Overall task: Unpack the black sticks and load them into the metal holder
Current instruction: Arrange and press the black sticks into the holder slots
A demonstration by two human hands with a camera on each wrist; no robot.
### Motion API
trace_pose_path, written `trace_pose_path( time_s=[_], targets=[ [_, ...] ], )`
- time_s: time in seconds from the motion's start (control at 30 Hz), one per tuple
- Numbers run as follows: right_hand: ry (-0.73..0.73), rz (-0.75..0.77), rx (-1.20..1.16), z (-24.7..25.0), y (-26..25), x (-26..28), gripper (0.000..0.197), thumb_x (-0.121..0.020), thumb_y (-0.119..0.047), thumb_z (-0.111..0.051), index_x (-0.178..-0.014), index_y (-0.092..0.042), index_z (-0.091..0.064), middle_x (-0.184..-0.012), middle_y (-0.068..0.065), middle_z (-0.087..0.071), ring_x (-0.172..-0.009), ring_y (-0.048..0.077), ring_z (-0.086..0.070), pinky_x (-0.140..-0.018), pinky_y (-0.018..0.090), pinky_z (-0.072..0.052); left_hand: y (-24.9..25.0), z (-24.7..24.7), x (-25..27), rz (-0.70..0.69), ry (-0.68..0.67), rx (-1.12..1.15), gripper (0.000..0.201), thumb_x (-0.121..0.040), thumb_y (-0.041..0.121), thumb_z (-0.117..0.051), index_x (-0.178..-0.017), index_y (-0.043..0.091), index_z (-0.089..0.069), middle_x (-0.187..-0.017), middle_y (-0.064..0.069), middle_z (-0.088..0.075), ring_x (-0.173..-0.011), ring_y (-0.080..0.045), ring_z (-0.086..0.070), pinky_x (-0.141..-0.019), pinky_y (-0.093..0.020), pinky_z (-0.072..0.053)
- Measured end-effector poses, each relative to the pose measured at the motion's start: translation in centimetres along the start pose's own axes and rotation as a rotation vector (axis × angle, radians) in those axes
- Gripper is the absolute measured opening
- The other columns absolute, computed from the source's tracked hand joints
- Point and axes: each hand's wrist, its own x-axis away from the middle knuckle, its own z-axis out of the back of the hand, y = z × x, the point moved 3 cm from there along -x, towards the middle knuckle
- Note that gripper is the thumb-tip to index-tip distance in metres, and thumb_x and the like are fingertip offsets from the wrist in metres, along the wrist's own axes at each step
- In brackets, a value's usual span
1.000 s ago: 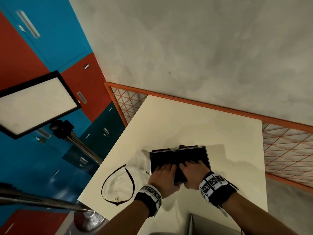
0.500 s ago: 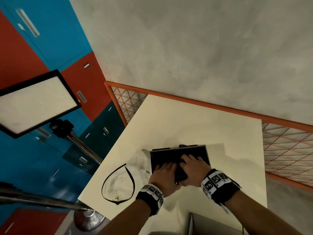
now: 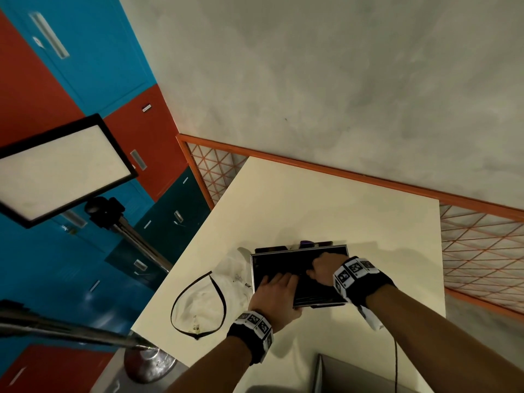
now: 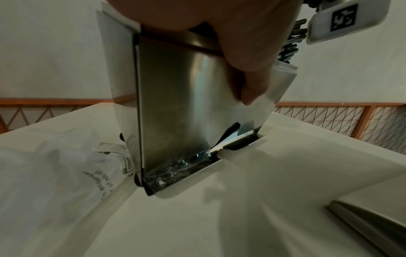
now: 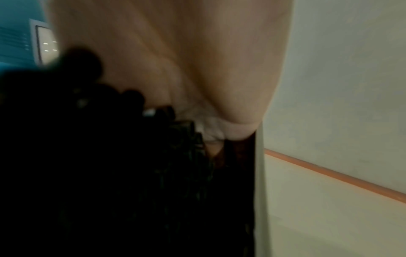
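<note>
Head view first: low and right of centre, the metal holder [image 3: 283, 266] sits tilted on the cream table [image 3: 326, 211], its open face dark with black sticks [image 3: 314, 290]. The left hand [image 3: 273, 297] grips the holder's near left corner, fingers laid over the rim. The right hand [image 3: 321, 269] reaches into the holder with curled fingers, apparently around sticks, though the grasp itself is hidden. A crumpled clear plastic bag [image 3: 204, 296] with a black band lies just left of the holder. Left wrist view: the left hand [image 4: 230, 34] holds the holder [image 4: 171, 104] from above at the top of the frame, thumb on its shiny wall; stick ends [image 4: 292, 43] show at upper right. Right wrist view: blurred, the right hand [image 5: 175, 60] fills the top, with dark sticks [image 5: 131, 173] bunched below it at lower left.
</note>
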Motion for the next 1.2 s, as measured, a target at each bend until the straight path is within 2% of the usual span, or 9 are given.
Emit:
trace_pose_path(
  time_s=[0.17,0.3,0.47,0.6,0.7,0.87,0.97,1.03,1.2],
  targets=[
    [0.005,0.016,-0.048,-0.4,-0.2,-0.8,0.046,-0.1,-0.043,-0.043,-0.118,-0.006,-0.065,-0.117,0.011,-0.068,-0.109,0.026,-0.06,-0.086,0.026,-0.038,0.0,0.0,0.2,-0.012,0.001,0.022,0.05,-0.07,0.052,-0.058,-0.112,0.025,-0.056,-0.102,0.007,-0.067,-0.095,-0.017,-0.065,-0.081,-0.036,-0.055],
    [-0.063,0.028,-0.099,-0.4,0.0,-1.2,0.044,-0.098,-0.045,-0.046,-0.115,-0.01,-0.067,-0.115,0.01,-0.068,-0.106,0.027,-0.062,-0.082,0.028,-0.039,-0.1,-0.2,0.1,-0.027,0.011,0.034,0.054,-0.071,0.051,-0.058,-0.117,0.024,-0.056,-0.106,0.005,-0.067,-0.097,-0.018,-0.066,-0.084,-0.036,-0.056],
    [-0.117,0.057,-0.135,0.0,-0.3,-1.0,0.042,-0.098,-0.043,-0.047,-0.113,-0.01,-0.067,-0.114,0.011,-0.068,-0.105,0.028,-0.062,-0.089,0.032,-0.044,0.0,0.0,0.1,-0.044,0.033,0.042,0.05,-0.074,0.05,-0.057,-0.115,0.022,-0.055,-0.109,0.004,-0.06,-0.102,-0.019,-0.06,-0.086,-0.036,-0.056],
    [-0.104,0.111,-0.128,0.6,-0.4,-0.9,0.038,-0.097,-0.04,-0.05,-0.109,-0.009,-0.068,-0.106,0.01,-0.069,-0.097,0.027,-0.063,-0.078,0.028,-0.041,-0.1,0.3,-0.1,-0.05,0.019,0.049,0.053,-0.077,0.052,-0.051,-0.118,0.02,-0.054,-0.115,0.001,-0.056,-0.109,-0.022,-0.056,-0.092,-0.038,-0.054],
    [-0.083,0.144,-0.096,0.9,0.0,-0.8,0.03,-0.094,-0.04,-0.053,-0.107,-0.016,-0.066,-0.098,0.004,-0.068,-0.088,0.024,-0.062,-0.078,0.031,-0.047,-0.2,0.2,-0.1,-0.042,0.016,0.062,0.051,-0.077,0.052,-0.054,-0.117,0.019,-0.053,-0.116,0.0,-0.055,-0.11,-0.023,-0.056,-0.093,-0.04,-0.054],
    [-0.082,0.066,-0.022,0.8,0.4,-0.9,0.035,-0.094,-0.028,-0.059,-0.122,-0.007,-0.062,-0.123,0.015,-0.063,-0.114,0.032,-0.059,-0.092,0.036,-0.046,0.0,0.0,0.2,-0.035,0.055,0.041,0.053,-0.077,0.049,-0.059,-0.121,0.019,-0.053,-0.12,-0.004,-0.051,-0.11,-0.026,-0.053,-0.094,-0.041,-0.053],
    [-0.068,0.083,-0.017,1.1,0.5,-0.6,0.033,-0.095,-0.027,-0.059,-0.121,-0.007,-0.062,-0.123,0.014,-0.063,-0.114,0.031,-0.06,-0.093,0.037,-0.046,0.0,0.6,0.3,-0.022,0.122,0.016,0.052,-0.076,0.05,-0.061,-0.117,0.019,-0.057,-0.124,-0.006,-0.05,-0.112,-0.028,-0.051,-0.097,-0.042,-0.048],
    [-0.066,0.128,-0.011,1.4,0.7,-0.3,0.029,-0.096,-0.027,-0.056,-0.12,-0.011,-0.062,-0.118,0.01,-0.066,-0.107,0.028,-0.062,-0.092,0.037,-0.05,0.0,0.7,0.1,-0.033,0.147,0.019,0.054,-0.074,0.05,-0.063,-0.118,0.018,-0.057,-0.131,-0.006,-0.05,-0.12,-0.027,-0.049,-0.108,-0.044,-0.042],
    [-0.024,0.199,-0.051,2.4,0.9,0.4,0.025,-0.095,-0.022,-0.057,-0.119,-0.02,-0.059,-0.118,0.007,-0.063,-0.108,0.027,-0.061,-0.093,0.042,-0.049,-0.6,0.3,-0.7,-0.043,0.108,0.082,0.073,-0.077,0.048,-0.063,-0.137,0.013,-0.042,-0.144,-0.004,-0.045,-0.136,-0.023,-0.045,-0.124,-0.045,-0.023]
  ],
)
